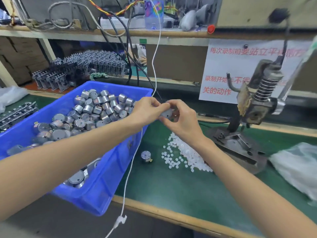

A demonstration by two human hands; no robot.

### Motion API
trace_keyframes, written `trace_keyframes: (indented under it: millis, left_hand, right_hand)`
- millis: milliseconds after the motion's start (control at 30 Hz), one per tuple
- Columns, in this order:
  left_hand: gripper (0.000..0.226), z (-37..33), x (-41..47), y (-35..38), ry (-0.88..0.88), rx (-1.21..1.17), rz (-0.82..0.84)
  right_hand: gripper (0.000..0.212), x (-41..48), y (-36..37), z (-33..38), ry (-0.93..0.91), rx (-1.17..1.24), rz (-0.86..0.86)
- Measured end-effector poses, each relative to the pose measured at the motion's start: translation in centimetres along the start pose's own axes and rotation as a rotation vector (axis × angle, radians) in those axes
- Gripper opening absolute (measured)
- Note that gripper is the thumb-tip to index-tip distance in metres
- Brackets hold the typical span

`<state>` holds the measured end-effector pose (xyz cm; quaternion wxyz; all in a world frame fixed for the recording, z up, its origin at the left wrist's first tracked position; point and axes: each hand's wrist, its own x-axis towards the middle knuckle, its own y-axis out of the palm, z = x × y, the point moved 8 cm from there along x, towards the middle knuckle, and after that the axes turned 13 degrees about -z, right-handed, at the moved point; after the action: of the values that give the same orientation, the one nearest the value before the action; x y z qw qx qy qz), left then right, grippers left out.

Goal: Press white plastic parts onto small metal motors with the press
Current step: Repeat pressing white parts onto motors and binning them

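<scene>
Blue bin [103,177] full of motors, left of frame. Centre: left hand [145,110] pinches the top of held motor [166,114], right hand [181,121] grips it from below (white part fitted? can't tell). Lower centre: loose motor [145,156] on green mat [171,186], white parts [185,152] piled beside. Press [253,107] at right.

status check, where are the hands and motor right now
Fingers of left hand and right hand pinch one motor, mid-air. Not yet at the press. Loose white cable hangs by the left hand.

Forearms extended, left grip [147,109], right grip [182,121], curled fingertips meeting
</scene>
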<state>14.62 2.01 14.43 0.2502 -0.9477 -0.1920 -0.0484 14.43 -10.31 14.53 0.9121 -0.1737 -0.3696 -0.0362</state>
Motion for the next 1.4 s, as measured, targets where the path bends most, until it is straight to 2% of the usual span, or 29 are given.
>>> trace_keyframes:
  millis: [167, 300, 367, 600, 733, 800, 900, 967, 1233, 1400]
  left_hand:
    - [0.032, 1.9, -3.5, 6.0, -0.017, 0.053, 0.144]
    - [0.003, 5.7, -6.1, 9.1, 0.185, 0.532, 0.293]
    - [0.01, 7.2, -7.3, 10.4, 0.244, 0.639, 0.359]
    - [0.007, 7.7, -8.6, 11.5, 0.369, 0.66, 0.256]
    - [0.013, 6.7, -9.9, 12.4, 0.563, 0.871, 0.306]
    - [0.018, 5.9, -10.9, 12.9, 0.635, 0.83, 0.319]
    - [0.014, 5.4, -11.1, 13.3, 0.498, 0.467, 0.315]
    - [0.012, 5.6, -11.7, 13.9, 0.44, 0.318, 0.346]
    - [0.009, 7.5, -11.9, 13.3, 0.465, 0.149, 0.284]
    - [0.015, 7.9, -12.2, 12.8, 0.49, 0.091, 0.223]
  right_hand:
    - [0.028, -4.3, -4.8, -5.1, 0.21, -0.107, -0.025]
    - [0.017, -9.3, -7.8, -8.9, 0.438, -0.062, -0.048]
    - [0.015, -11.3, -8.1, -9.6, 0.501, -0.001, -0.027]
    - [0.025, -14.1, -7.5, -11.0, 0.65, 0.13, 0.056]
    - [0.026, -14.4, -7.3, -11.1, 0.692, 0.177, 0.04]
    - [0.025, -14.7, -7.4, -11.1, 0.69, 0.176, 0.04]
    - [0.022, -15.4, -8.0, -10.9, 0.645, 0.103, 0.044]
    - [0.021, -16.1, -8.4, -10.7, 0.602, 0.033, 0.051]
    - [0.018, -16.0, -7.8, -9.2, 0.43, -0.114, 0.123]
    - [0.018, -15.5, -7.5, -8.8, 0.419, -0.128, 0.097]
